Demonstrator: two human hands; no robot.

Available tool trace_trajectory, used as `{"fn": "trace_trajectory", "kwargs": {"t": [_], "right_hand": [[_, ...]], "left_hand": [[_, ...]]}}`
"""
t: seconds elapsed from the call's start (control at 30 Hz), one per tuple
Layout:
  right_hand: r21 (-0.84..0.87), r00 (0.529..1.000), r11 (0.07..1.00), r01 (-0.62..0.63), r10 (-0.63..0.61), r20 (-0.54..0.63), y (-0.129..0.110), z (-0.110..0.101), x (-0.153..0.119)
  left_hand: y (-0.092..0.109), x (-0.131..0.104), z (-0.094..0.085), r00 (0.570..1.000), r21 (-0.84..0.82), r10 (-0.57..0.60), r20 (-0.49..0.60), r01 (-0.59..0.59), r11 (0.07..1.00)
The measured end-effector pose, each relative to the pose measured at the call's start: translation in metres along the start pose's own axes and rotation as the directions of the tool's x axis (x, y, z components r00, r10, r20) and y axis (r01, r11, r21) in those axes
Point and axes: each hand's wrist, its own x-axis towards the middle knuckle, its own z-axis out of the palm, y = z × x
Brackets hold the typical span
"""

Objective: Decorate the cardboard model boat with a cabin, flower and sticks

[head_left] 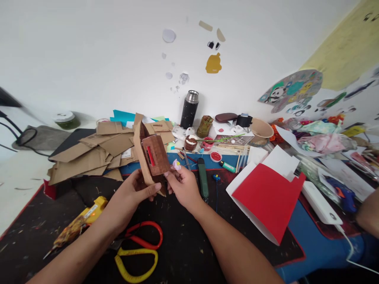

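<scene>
White wall (pixel 118 59) backs a cluttered bench (pixel 183 236), a brown cardboard model (pixel 160 157) held above.
Left hand (pixel 132 193) grips its lower edge, right hand (pixel 185 183) pinches a corner; scissors (pixel 139 251) lie below the left hand.

"Any lettering you can read?"

"None from here. Taking the black flask (pixel 189 111) as my mark: nearer me and left of it, the yellow glue gun (pixel 77 225) bears a white label (pixel 91 211), its print too small."

"Elsewhere?"

"Left of the flask, I see a small white label patch (pixel 127 153) among the cardboard pieces (pixel 79 161), blurred. Far right and above, dark marks (pixel 370 17) on a yellow sheet (pixel 337 59) defeat me."
</scene>
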Motion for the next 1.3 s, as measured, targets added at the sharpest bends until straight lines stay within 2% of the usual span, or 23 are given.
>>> {"fn": "trace_trajectory", "kwargs": {"t": [0.2, 0.4, 0.53, 0.6, 0.7, 0.83, 0.93, 1.03, 1.17, 1.3], "right_hand": [[0.028, 1.000, 1.000, 0.003, -0.002, -0.017, -0.001, 0.001, 0.000], [0.013, 1.000, 1.000, 0.011, -0.011, -0.008, -0.003, 0.002, -0.003], [0.038, 1.000, 0.999, -0.005, 0.006, -0.012, -0.006, 0.002, -0.002], [0.064, 1.000, 0.998, -0.024, 0.025, -0.013, -0.008, 0.000, -0.001], [0.134, 0.999, 0.990, -0.046, 0.050, -0.021, -0.011, -0.005, 0.002], [0.198, 0.996, 0.976, -0.087, 0.089, -0.004, -0.012, -0.009, 0.005], [0.121, 0.987, 0.983, -0.138, 0.126, 0.098, -0.011, -0.010, 0.004], [-0.037, 0.973, 0.989, -0.142, 0.147, 0.180, -0.007, -0.007, -0.001], [-0.234, 0.974, 0.964, -0.124, 0.164, 0.159, -0.003, -0.002, -0.006], [-0.304, 0.956, 0.928, -0.215, 0.263, 0.128, -0.008, -0.004, -0.004]], "left_hand": [[-0.001, -0.001, 0.002, 1.000, -0.005, -0.006, 0.003, 0.006, 1.000], [0.001, 0.001, 0.002, 0.996, -0.155, -0.084, -0.009, 0.082, 0.984], [0.002, 0.005, -0.003, 0.996, -0.216, -0.086, -0.032, 0.077, 0.973], [0.005, 0.008, -0.007, 0.997, -0.236, -0.052, -0.065, 0.035, 0.971], [0.012, 0.014, -0.018, 0.989, -0.269, 0.053, -0.139, -0.089, 0.959], [0.025, 0.024, -0.039, 0.945, -0.306, 0.184, -0.271, -0.265, 0.914], [0.034, 0.029, -0.052, 0.907, -0.314, 0.247, -0.341, -0.358, 0.880], [0.037, 0.031, -0.056, 0.897, -0.322, 0.259, -0.357, -0.378, 0.868], [0.033, 0.031, -0.053, 0.916, -0.326, 0.235, -0.325, -0.342, 0.881], [0.029, 0.031, -0.049, 0.934, -0.331, 0.204, -0.293, -0.299, 0.895]]}}
